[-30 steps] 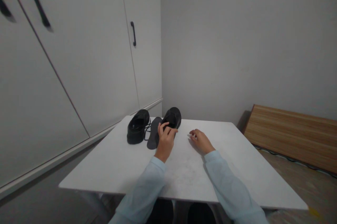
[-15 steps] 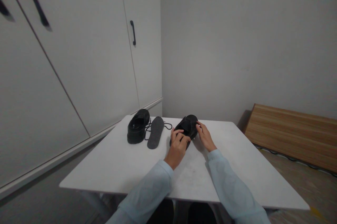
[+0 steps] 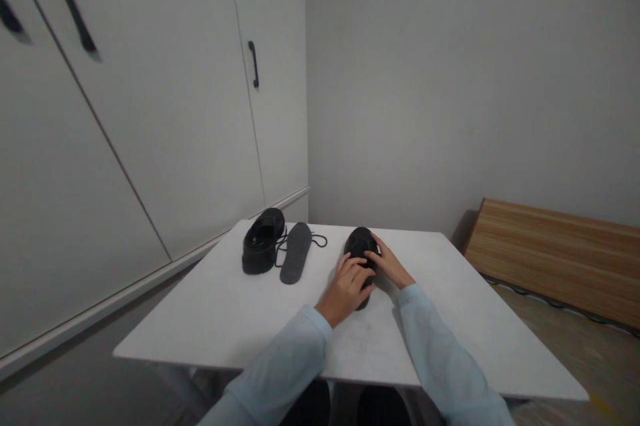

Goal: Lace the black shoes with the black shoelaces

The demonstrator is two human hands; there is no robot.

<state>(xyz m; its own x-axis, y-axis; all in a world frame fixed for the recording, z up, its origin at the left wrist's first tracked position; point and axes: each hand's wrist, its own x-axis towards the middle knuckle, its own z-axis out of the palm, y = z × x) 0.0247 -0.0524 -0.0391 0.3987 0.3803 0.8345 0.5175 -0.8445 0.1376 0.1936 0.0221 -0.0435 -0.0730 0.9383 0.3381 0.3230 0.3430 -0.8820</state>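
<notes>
A second black shoe (image 3: 261,249) sits near the far left corner of a white bench (image 3: 225,319), a grey insole (image 3: 295,261) lying just beside it and a black lace (image 3: 315,239) trailing behind. White cupboard doors (image 3: 150,113) with black handles (image 3: 255,65) line the left wall; a wooden board (image 3: 555,256) leans at right.

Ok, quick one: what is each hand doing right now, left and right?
Left hand: fingers closed on the near end of the black shoe, on the white table.
Right hand: gripping the same shoe from its right side.
</notes>
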